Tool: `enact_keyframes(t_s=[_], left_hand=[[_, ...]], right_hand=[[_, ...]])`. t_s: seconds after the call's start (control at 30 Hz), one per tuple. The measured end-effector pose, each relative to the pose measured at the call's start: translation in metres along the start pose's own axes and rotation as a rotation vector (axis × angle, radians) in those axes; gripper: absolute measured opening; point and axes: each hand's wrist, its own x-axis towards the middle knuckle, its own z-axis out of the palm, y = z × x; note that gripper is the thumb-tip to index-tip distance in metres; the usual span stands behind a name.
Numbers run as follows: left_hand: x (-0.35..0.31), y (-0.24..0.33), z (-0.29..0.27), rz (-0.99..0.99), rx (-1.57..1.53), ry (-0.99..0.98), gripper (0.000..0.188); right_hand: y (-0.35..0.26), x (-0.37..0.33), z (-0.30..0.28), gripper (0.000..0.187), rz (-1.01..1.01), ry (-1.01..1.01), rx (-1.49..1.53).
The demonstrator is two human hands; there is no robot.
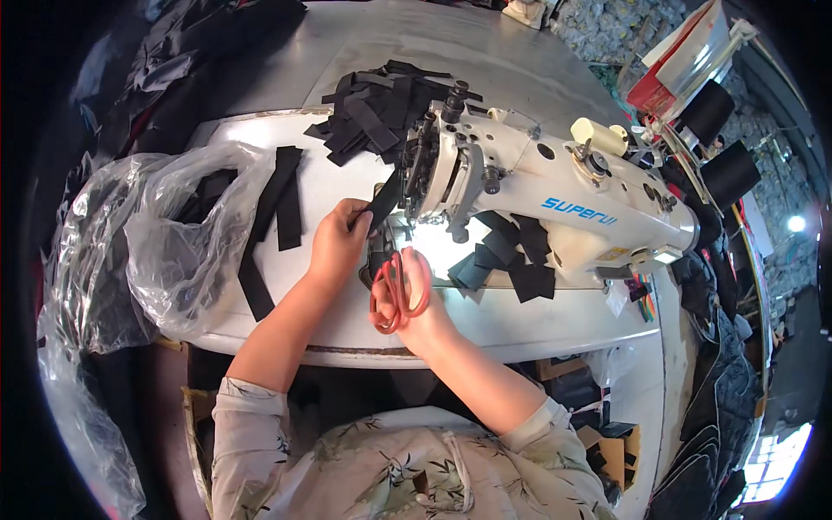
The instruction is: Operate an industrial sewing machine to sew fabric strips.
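My left hand pinches a black fabric strip beside the needle end of a white sewing machine. Just in front of the needle area, my right hand is closed around a pair of scissors with red handles. The scissors' blades cannot be made out clearly. Under the machine arm lie several small black fabric pieces. Behind the needle end is a heap of black fabric strips.
A clear plastic bag with dark material sits at the table's left, next to longer black strips. Black thread cones stand beyond the machine's right end. A cardboard box is below the table at the lower right.
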Motion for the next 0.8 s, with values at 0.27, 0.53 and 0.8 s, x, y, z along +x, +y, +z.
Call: enact_keyframes(t_s=[0.27, 0.53, 0.8], left_hand=[[0.001, -0.006, -0.003, 0.007, -0.047, 0.004, 0.016], [0.004, -0.004, -0.004, -0.032, -0.106, 0.024, 0.016], [0.037, 0.021, -0.015, -0.022, -0.172, 0.190, 0.022]], right_hand=[[-0.002, 0.007, -0.002, 0.059, 0.065, -0.074, 0.120], [0.004, 0.010, -0.002, 0.053, -0.037, -0.002, -0.048], [-0.006, -0.086, -0.067, 0.056, -0.176, -0.249, -0.578]])
